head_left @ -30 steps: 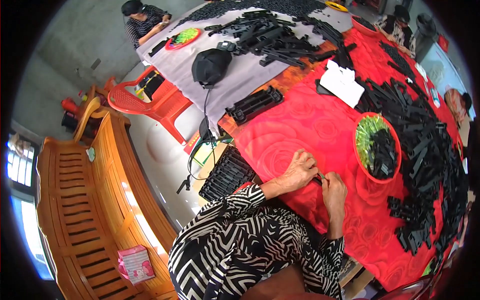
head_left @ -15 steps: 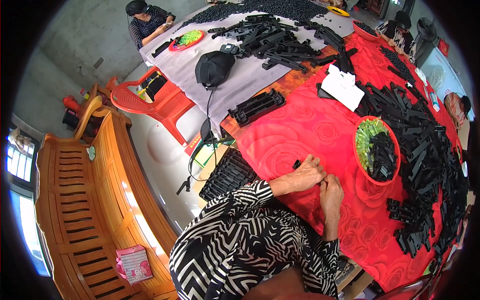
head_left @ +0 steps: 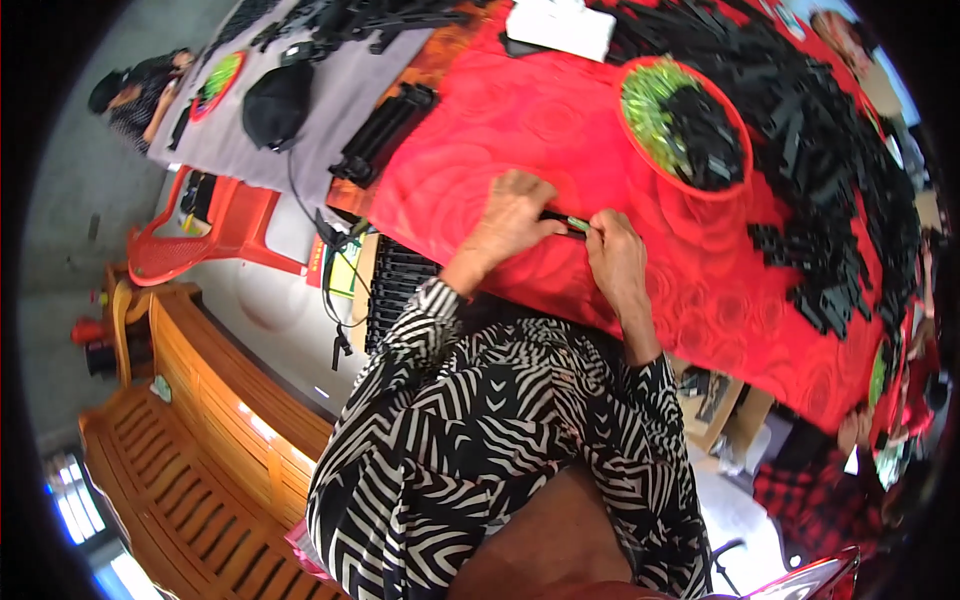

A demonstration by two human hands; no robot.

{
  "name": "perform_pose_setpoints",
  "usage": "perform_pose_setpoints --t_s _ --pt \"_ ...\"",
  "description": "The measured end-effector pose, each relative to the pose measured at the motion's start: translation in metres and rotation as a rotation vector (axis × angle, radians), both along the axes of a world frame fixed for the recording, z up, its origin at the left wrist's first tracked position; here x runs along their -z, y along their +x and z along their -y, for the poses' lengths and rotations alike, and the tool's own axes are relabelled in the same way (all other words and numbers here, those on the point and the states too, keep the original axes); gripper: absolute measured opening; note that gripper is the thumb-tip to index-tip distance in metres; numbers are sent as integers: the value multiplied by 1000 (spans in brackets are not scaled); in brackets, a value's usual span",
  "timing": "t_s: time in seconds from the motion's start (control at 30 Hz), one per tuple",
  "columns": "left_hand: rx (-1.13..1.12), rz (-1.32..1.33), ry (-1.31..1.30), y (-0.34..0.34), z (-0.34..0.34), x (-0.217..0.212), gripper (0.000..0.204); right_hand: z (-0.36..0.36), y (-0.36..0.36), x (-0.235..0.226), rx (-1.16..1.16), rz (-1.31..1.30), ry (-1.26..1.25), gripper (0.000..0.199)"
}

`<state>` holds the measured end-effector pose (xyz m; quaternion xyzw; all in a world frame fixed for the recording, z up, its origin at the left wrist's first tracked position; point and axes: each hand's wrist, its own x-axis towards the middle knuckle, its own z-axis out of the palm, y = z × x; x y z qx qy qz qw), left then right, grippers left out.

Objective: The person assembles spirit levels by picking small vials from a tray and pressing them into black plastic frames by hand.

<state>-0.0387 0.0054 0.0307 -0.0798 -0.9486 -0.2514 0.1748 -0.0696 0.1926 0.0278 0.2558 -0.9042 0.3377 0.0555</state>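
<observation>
Both my hands are over the near edge of the red rose-patterned tablecloth (head_left: 450,170). A short black plastic part (head_left: 563,219) with a small light-green piece on it spans the gap between them. My left hand (head_left: 513,217) is closed around its left end, thumb pointing to the right. At the other end, the fingers of my right hand (head_left: 615,252) pinch it next to the green piece. My fingers hide much of the part. Beyond the right hand lies a red oval basket (head_left: 708,191) holding light-green pieces (head_left: 650,108) and small black parts (head_left: 712,138).
Long black plastic parts (head_left: 815,150) are heaped along the right. A white tissue pack (head_left: 565,28) lies at the far side. On the left are a black cap (head_left: 278,105), a black slotted tray (head_left: 385,135), a red plastic chair (head_left: 225,235) and a wooden bench (head_left: 240,390). Other people sit around the table.
My view has tilted down and turned. My hands have moved slightly apart, and the black part with its green piece now shows between them; before, they nearly touched.
</observation>
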Motion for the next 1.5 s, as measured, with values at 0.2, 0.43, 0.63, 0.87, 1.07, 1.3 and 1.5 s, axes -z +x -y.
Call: perform_pose_setpoints --t_s 0.2,0.43,0.63,0.87,1.07,1.3,1.5 --pt "33 106 120 36 19 28 47 11 7 0 -69 23 87 10" --pt "-22 -72 404 42 10 39 50 21 8 -3 -34 55 271 9" --pt "58 -97 220 40 6 29 40 23 11 -2 -48 4 287 8" --pt "91 -163 -85 36 -9 39 34 37 13 15 36 -27 174 12" --pt "21 -176 -151 35 -18 40 38 35 38 28 112 -173 122 15" --pt "-32 -128 -218 39 -18 43 37 26 39 14 33 -9 180 33" --pt "-14 -178 -137 37 -17 47 37 17 30 12 -43 57 92 32"
